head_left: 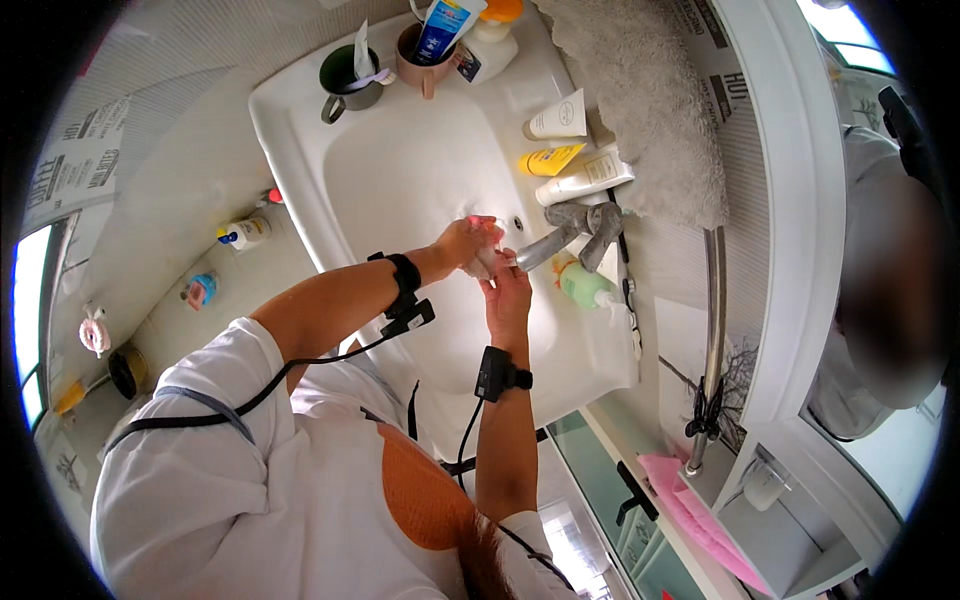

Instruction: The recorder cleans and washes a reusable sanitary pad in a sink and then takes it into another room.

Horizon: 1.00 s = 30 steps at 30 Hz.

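Over the white sink basin (370,170), both my hands meet just left of the grey metal faucet (545,247). My left hand (458,243) is closed around a small, wet-looking pale pink and white thing (483,262), whose kind I cannot make out. The fingers of my right hand (507,285) are bent against the lower right side of it, close to the spout, and seem to grip it too. Water and glare blur the spot between the hands. Each wrist wears a black strap with a small cabled box.
Two mugs, one dark green (345,80) and one pink (420,68), stand on the far rim beside a white pump bottle (488,50). Several tubes (556,116) line the right rim. A green bottle (580,285) lies near the faucet. A grey towel (640,100) hangs at right.
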Tool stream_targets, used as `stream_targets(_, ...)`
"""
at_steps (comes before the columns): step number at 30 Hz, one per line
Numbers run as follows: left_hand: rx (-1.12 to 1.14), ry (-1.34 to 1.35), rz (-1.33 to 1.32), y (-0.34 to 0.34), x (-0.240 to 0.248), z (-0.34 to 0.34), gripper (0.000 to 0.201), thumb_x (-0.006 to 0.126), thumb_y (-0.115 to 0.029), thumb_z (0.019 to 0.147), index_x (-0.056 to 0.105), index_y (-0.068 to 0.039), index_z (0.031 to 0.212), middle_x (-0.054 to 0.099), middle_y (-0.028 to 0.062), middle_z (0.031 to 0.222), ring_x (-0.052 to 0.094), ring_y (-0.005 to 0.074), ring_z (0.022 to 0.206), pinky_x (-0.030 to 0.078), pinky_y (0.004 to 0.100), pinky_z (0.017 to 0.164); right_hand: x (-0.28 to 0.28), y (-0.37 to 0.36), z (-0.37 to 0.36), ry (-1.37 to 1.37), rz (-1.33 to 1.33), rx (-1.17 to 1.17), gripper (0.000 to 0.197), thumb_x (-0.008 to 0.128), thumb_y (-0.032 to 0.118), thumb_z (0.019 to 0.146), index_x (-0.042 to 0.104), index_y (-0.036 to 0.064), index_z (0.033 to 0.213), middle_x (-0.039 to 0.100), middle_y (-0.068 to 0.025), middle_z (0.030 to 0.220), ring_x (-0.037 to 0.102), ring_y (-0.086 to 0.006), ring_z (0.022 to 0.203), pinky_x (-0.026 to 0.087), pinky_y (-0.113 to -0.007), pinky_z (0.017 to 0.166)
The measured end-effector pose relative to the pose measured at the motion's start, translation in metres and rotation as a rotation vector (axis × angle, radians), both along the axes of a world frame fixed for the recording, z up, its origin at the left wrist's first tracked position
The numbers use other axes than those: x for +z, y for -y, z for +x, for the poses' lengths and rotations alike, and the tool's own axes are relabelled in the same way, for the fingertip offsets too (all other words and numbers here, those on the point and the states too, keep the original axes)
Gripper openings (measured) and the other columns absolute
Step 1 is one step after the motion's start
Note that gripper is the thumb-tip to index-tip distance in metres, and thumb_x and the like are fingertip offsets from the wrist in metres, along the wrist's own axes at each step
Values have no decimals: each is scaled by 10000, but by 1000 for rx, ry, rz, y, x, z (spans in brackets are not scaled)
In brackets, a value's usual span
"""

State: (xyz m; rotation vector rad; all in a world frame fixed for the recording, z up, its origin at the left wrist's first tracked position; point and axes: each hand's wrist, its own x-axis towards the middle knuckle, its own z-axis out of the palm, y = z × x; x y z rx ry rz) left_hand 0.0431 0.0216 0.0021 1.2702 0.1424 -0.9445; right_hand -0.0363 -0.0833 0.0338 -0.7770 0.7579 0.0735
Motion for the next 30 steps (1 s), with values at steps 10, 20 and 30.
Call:
stream_targets(10, 144, -767, -111, -10, 1, 6, 347, 473, -417, 842, 475, -124, 1030, 496, 54, 1054, 504, 212, 926, 466, 386, 750, 21, -43, 17, 139, -387, 61, 294, 543, 8, 755, 490, -13, 1043, 521, -52, 979, 493, -141, 925, 390, -251, 822)
stream_targets(20, 289, -756, -334, 10, 28, -22, 281, 418, -290, 890, 518, -65, 1024, 552, 16, 921, 513, 136, 839, 425, 248, 787, -18, -18, 19, -98, -418, 4, 351, 461, 250, 879, 430, 1, 1125, 503, -113, 1050, 495, -196, 934, 402, -310, 827)
stream_targets(30, 312, -620, -282, 7, 6, -16, 252, 365, -322, 909, 485, -110, 973, 523, 33, 896, 501, 144, 819, 440, 282, 739, 3, -42, 26, 42, -496, 155, 537, 371, 346, 907, 227, 36, 1322, 420, -127, 1216, 407, -208, 1100, 336, -297, 910)
